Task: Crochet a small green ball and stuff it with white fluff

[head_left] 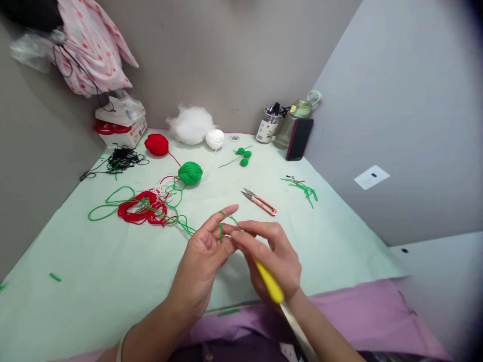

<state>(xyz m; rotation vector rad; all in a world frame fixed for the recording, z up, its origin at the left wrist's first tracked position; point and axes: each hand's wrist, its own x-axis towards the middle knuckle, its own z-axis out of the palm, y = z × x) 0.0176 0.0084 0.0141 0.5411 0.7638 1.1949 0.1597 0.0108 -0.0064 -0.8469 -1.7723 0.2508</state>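
Green yarn (228, 215) is looped over the raised index finger of my left hand (206, 251), whose thumb and other fingers pinch its working end. My right hand (273, 254) grips a crochet hook (268, 281) with a yellow handle, its metal tip meeting the yarn at my left fingertips. From the left hand the strand runs back toward a green yarn ball (190, 173) and a tangle of red yarn (141, 208). Orange-handled thread snips (259, 202) lie just beyond my hands. Any stitches between the fingertips are too small to make out.
Along the back sit a red yarn ball (156, 145), white stuffing (191, 124), a white yarn ball (215, 139), small green crocheted pieces (244, 156), a pen cup (267, 125), a bottle (289, 128) and a phone (300, 140). Black yarn (123, 160) lies left; green scraps (304, 188) lie right.
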